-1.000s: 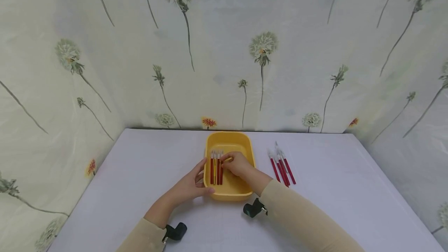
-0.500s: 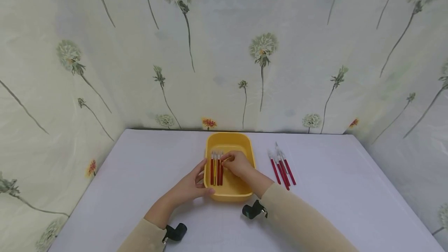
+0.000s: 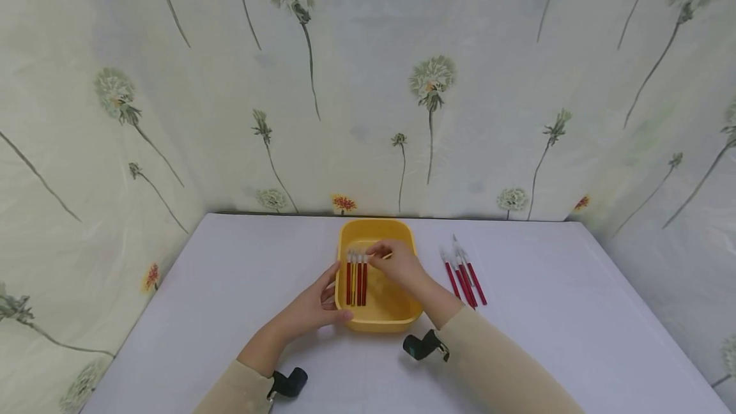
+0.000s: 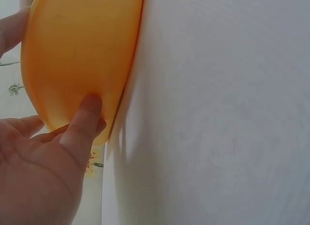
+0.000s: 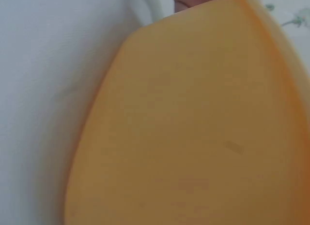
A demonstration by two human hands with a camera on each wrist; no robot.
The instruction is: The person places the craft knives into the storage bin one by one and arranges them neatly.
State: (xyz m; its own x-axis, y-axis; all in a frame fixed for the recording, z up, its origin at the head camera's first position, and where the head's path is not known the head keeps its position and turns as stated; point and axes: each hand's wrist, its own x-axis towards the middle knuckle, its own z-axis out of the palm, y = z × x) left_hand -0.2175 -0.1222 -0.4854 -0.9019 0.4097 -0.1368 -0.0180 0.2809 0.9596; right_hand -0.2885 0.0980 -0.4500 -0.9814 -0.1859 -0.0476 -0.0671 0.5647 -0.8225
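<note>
A yellow plastic tray (image 3: 397,312) stands near the middle of the table. Along its left side lies a row of paintbrushes (image 3: 358,281) with red handles and pale heads, one handle yellow. The left hand (image 3: 313,302) holds the tray's near left corner, thumb at the front and other fingers along the left wall. In the left wrist view the thumb (image 4: 89,111) presses on the tray's outer wall. Over the tray, the right hand (image 3: 402,267) is loosely bent with its fingertips close to the rightmost brush's head; nothing shows in its grasp. The right wrist view shows mostly the tray's wall (image 5: 179,109).
Several more red-handled paintbrushes (image 3: 466,280) lie fanned out on the white table (image 3: 535,312), right of the tray. A curtain (image 3: 356,82) printed with dandelions rises behind the table's back edge.
The right hand has let go of the rightmost brush in the row and shifted slightly to the right. The left hand keeps its place on the tray.
</note>
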